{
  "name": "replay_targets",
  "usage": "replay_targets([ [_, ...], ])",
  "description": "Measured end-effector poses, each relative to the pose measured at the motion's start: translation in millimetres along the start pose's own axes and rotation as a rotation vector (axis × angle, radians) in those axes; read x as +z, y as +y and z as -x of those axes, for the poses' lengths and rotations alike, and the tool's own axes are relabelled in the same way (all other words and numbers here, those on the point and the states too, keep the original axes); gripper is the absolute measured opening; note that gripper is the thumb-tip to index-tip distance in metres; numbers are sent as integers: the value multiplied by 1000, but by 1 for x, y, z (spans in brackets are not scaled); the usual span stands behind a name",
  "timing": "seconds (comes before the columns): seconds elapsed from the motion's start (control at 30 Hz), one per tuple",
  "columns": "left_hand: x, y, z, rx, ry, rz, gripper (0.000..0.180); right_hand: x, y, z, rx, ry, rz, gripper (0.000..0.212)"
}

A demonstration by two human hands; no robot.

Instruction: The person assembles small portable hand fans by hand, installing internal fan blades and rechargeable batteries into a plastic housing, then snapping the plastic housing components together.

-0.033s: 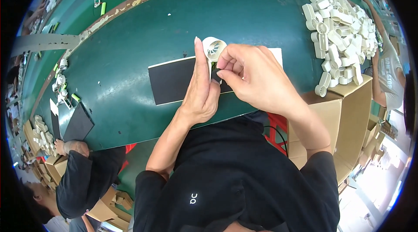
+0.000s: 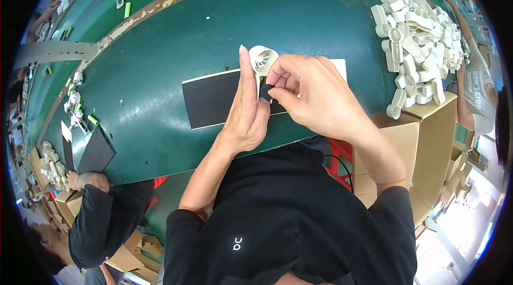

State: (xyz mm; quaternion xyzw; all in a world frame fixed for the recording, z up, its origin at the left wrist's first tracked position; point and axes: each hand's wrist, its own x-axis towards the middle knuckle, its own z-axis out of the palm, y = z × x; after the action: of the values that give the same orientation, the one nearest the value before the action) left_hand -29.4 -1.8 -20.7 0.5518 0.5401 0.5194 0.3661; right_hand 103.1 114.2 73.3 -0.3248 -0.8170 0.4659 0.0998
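Observation:
My left hand (image 2: pixel 246 116) is closed along one side of a cream plastic housing (image 2: pixel 262 50), its fingers straight and pressed together. The housing has a round end with a spoked grille facing up, and its lower part is mostly hidden between my hands. From the other side, my right hand (image 2: pixel 318 92) pinches a small black piece (image 2: pixel 265 91) against the housing, just below the round end. A bit of yellow-green shows there too. Beneath both hands lies a black sheet (image 2: pixel 209 102) with pale edges, and a white part (image 2: pixel 340 68) sticks out past my right hand.
A heap of cream housings (image 2: pixel 414 39) covers the right end of the green table (image 2: pixel 176 44). Below it stands an open cardboard box (image 2: pixel 406 140). At left, a co-worker's hand (image 2: pixel 73 180) is beside black sheets (image 2: pixel 96 151) and small assemblies (image 2: pixel 75 106). A metal bar (image 2: pixel 56 54) crosses the far left.

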Motion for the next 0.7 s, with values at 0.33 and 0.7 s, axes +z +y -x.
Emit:
replay_targets([
  [0.33,6,-2,-3,20,50,-9,92,15,22,-8,-159,86,-24,9],
  [0.7,6,1,-7,26,146,-45,77,27,31,-11,-112,161,-162,7],
])
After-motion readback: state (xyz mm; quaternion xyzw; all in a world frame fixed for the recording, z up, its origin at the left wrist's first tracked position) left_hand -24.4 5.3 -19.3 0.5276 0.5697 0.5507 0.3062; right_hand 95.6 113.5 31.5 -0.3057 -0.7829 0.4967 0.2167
